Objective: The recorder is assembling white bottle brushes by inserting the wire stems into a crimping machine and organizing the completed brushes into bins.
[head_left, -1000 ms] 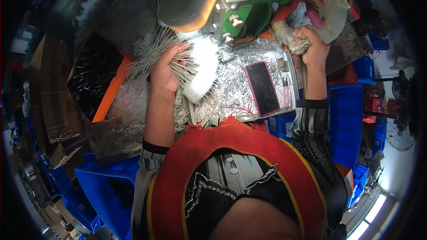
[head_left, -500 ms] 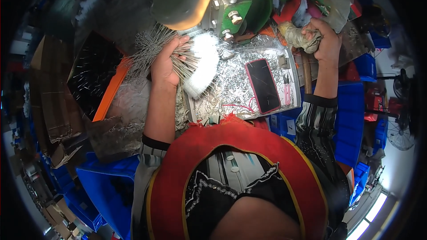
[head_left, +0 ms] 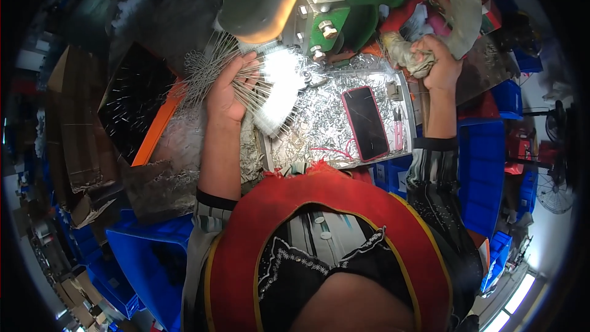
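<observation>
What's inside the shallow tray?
In the tray: metal clippings, phone, pink-handled nippers, small grey block, pink cord. Clippings hide most of its floor; the wire bundle in the left hand covers part of its left side.

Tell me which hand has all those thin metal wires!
The left hand: it holds the bundle of thin metal wires. The right hand is different, because it grips a pale, crumpled wrapping.

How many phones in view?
1: red-edged smartphone, on the clippings-strewn tray, right of the wires in the left grip, left of the pink-handled snips.
</observation>
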A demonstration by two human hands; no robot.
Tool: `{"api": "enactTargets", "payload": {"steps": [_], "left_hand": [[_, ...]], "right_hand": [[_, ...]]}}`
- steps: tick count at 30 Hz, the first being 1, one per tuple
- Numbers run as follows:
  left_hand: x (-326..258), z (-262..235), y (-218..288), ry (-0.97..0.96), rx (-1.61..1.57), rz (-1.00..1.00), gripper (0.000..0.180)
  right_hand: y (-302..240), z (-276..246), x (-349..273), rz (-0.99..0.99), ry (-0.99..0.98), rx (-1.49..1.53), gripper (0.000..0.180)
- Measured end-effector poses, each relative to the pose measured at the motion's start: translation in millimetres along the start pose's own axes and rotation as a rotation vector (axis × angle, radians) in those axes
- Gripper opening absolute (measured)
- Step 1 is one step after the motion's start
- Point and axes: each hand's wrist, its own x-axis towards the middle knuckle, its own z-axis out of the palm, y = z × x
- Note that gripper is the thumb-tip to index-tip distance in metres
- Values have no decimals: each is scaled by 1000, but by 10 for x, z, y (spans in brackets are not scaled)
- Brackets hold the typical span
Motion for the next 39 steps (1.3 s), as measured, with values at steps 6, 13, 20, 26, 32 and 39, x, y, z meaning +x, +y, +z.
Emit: {"api": "enactTargets", "payload": {"steps": [6, 13, 20, 26, 32, 39], "left_hand": [[-6, 55, -15, 61, 26, 33, 20], [42, 41, -21, 96, 16, 23, 19], [22, 35, -19, 86, 11, 16, 23], [-41, 20, 25, -102, 169, -87, 25], [-58, -66, 25, -158, 117, -54, 21], [-28, -102, 12, -69, 38, -28, 19]], "right_hand": [[-179, -10, 51, 32, -35, -111, 16], [-365, 64, 71, 24, -20, -257, 14], [231, -7, -18, -339, -123, -105, 7], [56, -57, -8, -10, 4, -26, 9], [-265, 131, 20, 96, 117, -107, 11], [-234, 59, 21, -5, 20, -214, 11]]}}
